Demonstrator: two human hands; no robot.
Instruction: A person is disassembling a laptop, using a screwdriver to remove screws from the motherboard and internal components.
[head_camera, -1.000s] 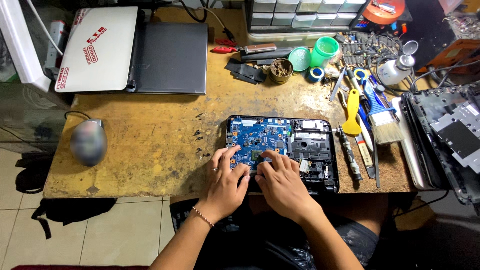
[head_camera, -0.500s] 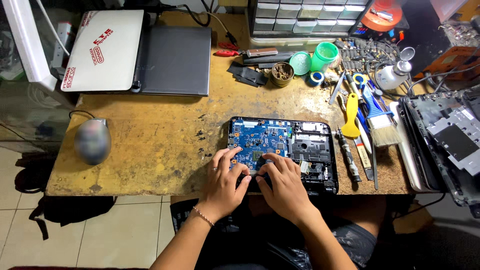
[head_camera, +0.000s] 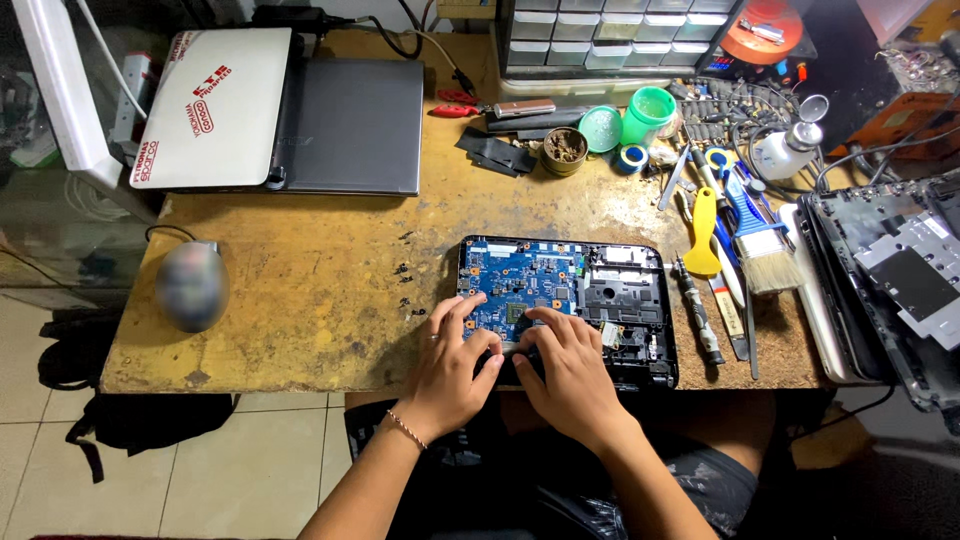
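An opened laptop base (head_camera: 568, 305) lies flat at the front edge of the bench (head_camera: 300, 300), its black plastic shell framing a blue circuit board (head_camera: 520, 285) studded with small chips and silver connectors. On the right half of the shell sits a black ribbed plastic frame. The left hand (head_camera: 452, 365) rests on the near left corner of the board, fingers spread and curled down onto it, gripping nothing that can be made out. The right hand (head_camera: 570, 365) lies just beside it, touching it at the thumbs, fingers bent onto the board's lower middle; whether it pinches a small part cannot be told. A thin beaded bracelet circles the left wrist.

The bench is a worn, yellow-brown slab, scratched and stained, with a few tiny dark screws (head_camera: 405, 285) scattered just left of the laptop base. To the right lie a screwdriver (head_camera: 697, 310), a yellow plastic pry tool (head_camera: 704, 230) and a flat paintbrush (head_camera: 760, 250) with pale bristles and a blue handle. Behind stand a green plastic cup (head_camera: 648, 112) and a round tin (head_camera: 565, 148). At the back left rest two closed laptops, one white (head_camera: 215, 105), one dark grey (head_camera: 355, 125). A blurred rounded mouse (head_camera: 190, 285) sits near the left edge.
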